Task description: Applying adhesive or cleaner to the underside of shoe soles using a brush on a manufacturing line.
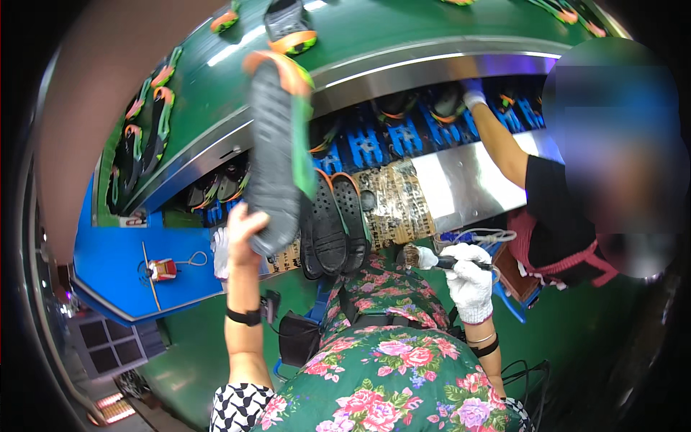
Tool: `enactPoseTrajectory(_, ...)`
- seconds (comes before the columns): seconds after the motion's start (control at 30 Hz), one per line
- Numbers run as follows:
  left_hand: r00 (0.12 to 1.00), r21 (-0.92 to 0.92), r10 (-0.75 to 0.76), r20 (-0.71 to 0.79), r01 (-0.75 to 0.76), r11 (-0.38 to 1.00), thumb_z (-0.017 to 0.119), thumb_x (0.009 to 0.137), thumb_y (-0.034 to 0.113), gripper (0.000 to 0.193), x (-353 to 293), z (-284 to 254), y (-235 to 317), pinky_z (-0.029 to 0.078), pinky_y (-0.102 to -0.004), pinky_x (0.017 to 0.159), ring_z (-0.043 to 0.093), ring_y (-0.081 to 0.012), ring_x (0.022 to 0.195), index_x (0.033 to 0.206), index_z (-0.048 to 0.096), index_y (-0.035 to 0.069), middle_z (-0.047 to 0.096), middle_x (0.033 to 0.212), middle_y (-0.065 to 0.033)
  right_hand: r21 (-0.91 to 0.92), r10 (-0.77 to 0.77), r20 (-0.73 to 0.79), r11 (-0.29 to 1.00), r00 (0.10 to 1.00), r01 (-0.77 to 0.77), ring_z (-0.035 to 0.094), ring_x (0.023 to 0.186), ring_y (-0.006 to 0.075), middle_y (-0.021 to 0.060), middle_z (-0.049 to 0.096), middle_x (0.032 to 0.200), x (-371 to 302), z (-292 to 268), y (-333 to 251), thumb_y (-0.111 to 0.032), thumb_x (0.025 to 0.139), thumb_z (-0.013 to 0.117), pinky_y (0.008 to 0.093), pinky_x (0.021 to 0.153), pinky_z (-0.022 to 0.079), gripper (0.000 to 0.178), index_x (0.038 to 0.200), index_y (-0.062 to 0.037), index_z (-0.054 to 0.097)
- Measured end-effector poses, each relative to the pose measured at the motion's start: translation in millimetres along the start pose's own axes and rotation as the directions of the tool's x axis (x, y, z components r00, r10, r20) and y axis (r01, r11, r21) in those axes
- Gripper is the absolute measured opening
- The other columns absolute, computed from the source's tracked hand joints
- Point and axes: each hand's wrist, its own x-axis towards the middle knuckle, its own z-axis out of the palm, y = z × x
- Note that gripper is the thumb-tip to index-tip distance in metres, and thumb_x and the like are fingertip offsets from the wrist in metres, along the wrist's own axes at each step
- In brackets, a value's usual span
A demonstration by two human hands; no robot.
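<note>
My bare left hand (243, 234) is closed round the toe end of a clog (273, 155). That clog is lifted with its black ridged sole showing, green along one side and orange at the heel; it is blurred by motion. In my right hand (470, 282), in a white glove, is a brush (426, 258) with a dark handle, a white middle and a brownish tip pointing left. Several black clogs (329, 227) with orange and green edges stand close together on the bench, between my hands.
Across the back runs a green conveyor belt (389, 36) carrying clogs. Below its metal edge is a row of blue holders (403, 137) with clogs. Worn brown tape (396, 201) covers part of the bench. At right a co-worker's arm (500, 140) reaches toward the holders. A blue table (108, 252) stands left.
</note>
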Motion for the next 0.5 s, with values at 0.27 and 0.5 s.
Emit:
enactPoseTrajectory(0.27,0.978,-0.116,0.137,-0.158,-0.156,0.981,0.074,0.092,0.023,0.043,192,-81,107,0.051,-0.0472,0.105,0.065,-0.0303,0.111,0.125,0.064,-0.003,0.066,0.125,-0.0213,-0.062,0.146,0.024,0.988,0.989,-0.144,0.071,0.081,0.0216,0.0235,0.075,0.108,29,17,18,0.005,0.080,0.068,0.0290,0.070,0.059,0.022,0.102,0.0038,0.073)
enactPoseTrajectory(0.5,0.805,0.838,0.541,-0.244,-0.106,0.536,0.082,0.079,0.056,0.068,245,-114,57,0.041,-0.0461,0.115,0.046,-0.0397,0.141,0.138,0.065,0.028,0.043,0.153,-0.0282,-0.064,0.199,-0.026,0.978,0.980,-0.201,0.071,0.077,0.0211,0.0244,0.075,0.107,37,38,22,0.006,0.082,0.068,0.0283,0.069,0.059,0.019,0.100,0.0056,0.073)
